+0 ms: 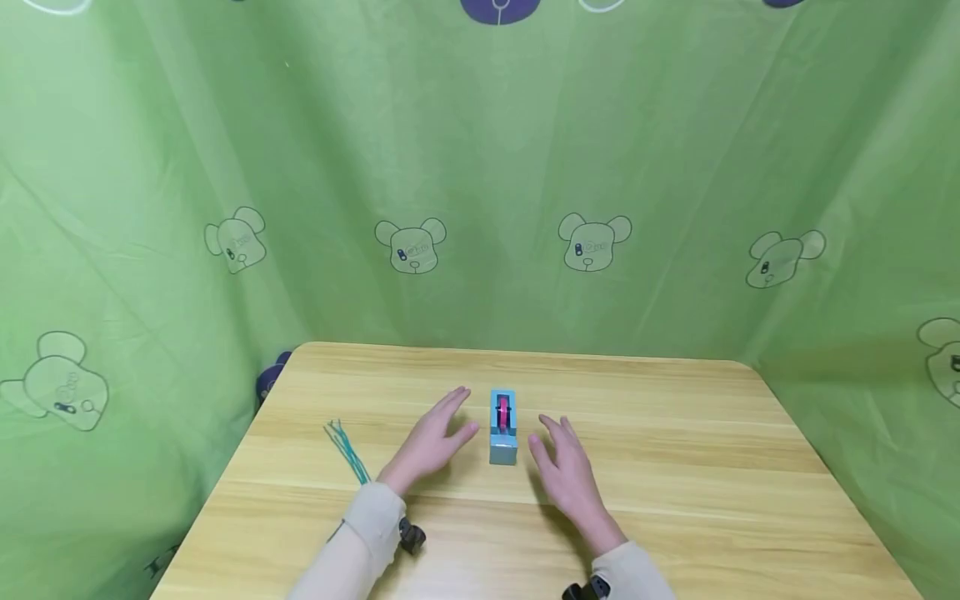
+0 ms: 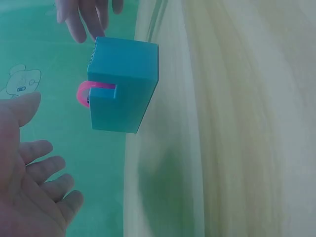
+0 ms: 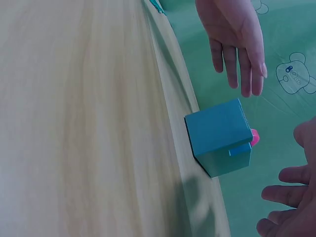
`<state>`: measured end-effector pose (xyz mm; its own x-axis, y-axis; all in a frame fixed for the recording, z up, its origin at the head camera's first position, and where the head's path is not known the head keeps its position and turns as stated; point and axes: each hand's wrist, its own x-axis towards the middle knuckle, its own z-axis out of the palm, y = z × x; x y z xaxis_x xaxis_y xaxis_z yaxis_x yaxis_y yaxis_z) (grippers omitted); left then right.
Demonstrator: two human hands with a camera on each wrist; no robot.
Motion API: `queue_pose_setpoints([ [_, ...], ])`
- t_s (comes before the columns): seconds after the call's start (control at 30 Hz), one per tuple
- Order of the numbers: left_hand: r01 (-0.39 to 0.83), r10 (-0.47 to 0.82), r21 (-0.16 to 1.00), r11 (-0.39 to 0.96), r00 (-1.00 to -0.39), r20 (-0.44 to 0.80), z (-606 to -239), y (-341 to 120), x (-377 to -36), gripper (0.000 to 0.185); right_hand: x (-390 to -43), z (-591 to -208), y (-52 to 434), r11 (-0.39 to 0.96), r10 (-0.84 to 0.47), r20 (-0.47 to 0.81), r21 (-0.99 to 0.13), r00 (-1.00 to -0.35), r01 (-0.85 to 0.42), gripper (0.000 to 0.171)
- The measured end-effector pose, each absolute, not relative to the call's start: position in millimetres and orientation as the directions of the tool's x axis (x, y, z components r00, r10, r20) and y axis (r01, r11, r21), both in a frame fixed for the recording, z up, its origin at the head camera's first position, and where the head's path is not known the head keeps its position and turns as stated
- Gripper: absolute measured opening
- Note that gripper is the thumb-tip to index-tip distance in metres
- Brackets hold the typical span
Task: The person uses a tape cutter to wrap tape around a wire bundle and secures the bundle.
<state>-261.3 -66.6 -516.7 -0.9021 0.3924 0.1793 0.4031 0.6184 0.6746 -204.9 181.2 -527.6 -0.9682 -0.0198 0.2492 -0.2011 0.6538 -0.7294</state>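
A blue tape dispenser (image 1: 503, 448) with a pink tape core (image 1: 503, 414) stands upright on the wooden table. To its left is my left hand (image 1: 429, 443), fingers extended and thumb spread, apart from the dispenser. My right hand (image 1: 566, 473) is on the other side, fingers loosely spread and holding nothing. In the left wrist view the blue dispenser (image 2: 123, 84) shows its side and serrated edge, between both hands. The right wrist view shows the dispenser (image 3: 219, 133) with the left hand (image 3: 237, 44) beyond it and the right hand (image 3: 296, 192) at the lower right.
A bundle of thin teal strands (image 1: 347, 452) lies on the table (image 1: 675, 442), left of the left forearm. A green curtain (image 1: 502, 167) with bear-head prints hangs behind the table and along both sides. Each wrist wears a small black camera.
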Motion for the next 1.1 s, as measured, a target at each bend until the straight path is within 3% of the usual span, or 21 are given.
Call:
queue_pose_setpoints([
  [0.37, 0.372, 0.385, 0.730, 0.573, -0.909, 0.161, -524.2, -58.0, -270.7, 0.072, -209.1, -530.3, 175.2, 0.578, 0.014, 0.272, -0.787, -0.962, -0.214, 0.046],
  [0.6, 0.366, 0.385, 0.752, 0.549, -0.909, 0.161, -526.5, -52.5, -275.2, 0.066, -211.8, -530.6, 169.7, 0.484, 0.053, 0.197, -0.863, -0.979, -0.148, 0.038],
  [1.1, 0.332, 0.397, 0.794, 0.510, -0.909, 0.125, -532.1, -45.6, -284.3, 0.062, -217.9, -536.9, 161.5, 0.391, 0.093, 0.110, -0.918, -0.990, -0.065, 0.031],
])
